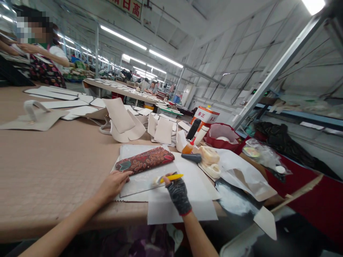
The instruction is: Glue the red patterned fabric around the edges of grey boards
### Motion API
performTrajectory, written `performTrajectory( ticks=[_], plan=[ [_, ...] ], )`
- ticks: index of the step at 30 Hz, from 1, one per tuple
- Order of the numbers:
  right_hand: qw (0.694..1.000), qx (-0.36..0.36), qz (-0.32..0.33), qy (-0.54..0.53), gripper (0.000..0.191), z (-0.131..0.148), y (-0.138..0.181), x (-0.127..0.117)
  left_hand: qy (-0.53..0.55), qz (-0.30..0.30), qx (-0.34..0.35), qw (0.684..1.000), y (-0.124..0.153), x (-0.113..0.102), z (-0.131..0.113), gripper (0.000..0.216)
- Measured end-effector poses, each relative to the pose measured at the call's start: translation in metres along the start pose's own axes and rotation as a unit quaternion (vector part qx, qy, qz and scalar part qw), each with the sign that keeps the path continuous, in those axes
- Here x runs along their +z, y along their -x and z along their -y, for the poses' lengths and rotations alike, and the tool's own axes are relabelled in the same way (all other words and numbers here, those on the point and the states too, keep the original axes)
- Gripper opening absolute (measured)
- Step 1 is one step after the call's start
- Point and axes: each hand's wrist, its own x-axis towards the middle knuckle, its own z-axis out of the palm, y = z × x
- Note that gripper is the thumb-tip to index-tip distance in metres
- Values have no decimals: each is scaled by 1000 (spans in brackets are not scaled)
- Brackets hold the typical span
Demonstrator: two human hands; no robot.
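My left hand [114, 184] lies on the near left edge of a pale flat panel [146, 181], fingers curled down against it, close to a dark red flowered pouch [144, 160] that lies across the panel's far side. My right hand [177, 194], in a dark patterned fingerless glove, grips a yellow-handled brush [168, 177] whose tip touches the panel. White paper sheets [182, 210] lie underneath.
Beige cut pieces [125, 123] and a strap piece [33, 114] are spread over the brown table [53, 167]. An orange glue bottle [188, 147], dark bottle [193, 129], red-and-white can [205, 116], red bowl [222, 137] and tape rolls [209, 157] stand to the right. Another person [43, 53] works far left.
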Motion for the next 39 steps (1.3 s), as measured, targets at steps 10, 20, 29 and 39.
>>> performTrajectory(
  ticks=[10, 20, 29, 39],
  plan=[
    [977, -26, 11, 211, 25, 14, -13, 0, 40, 11, -28, 999, 6, -1, -2, 37],
    [979, -99, 154, 87, 22, 59, 22, 87, 136, 28, -102, 985, 7, -2, -2, 41],
    [984, -69, 147, 79, 27, 34, 5, 65, 55, 40, -49, 997, 10, -8, -8, 32],
    [945, 15, -155, 287, 45, -73, -56, -105, -113, 183, 54, 975, -9, -27, -27, 20]
  ],
)
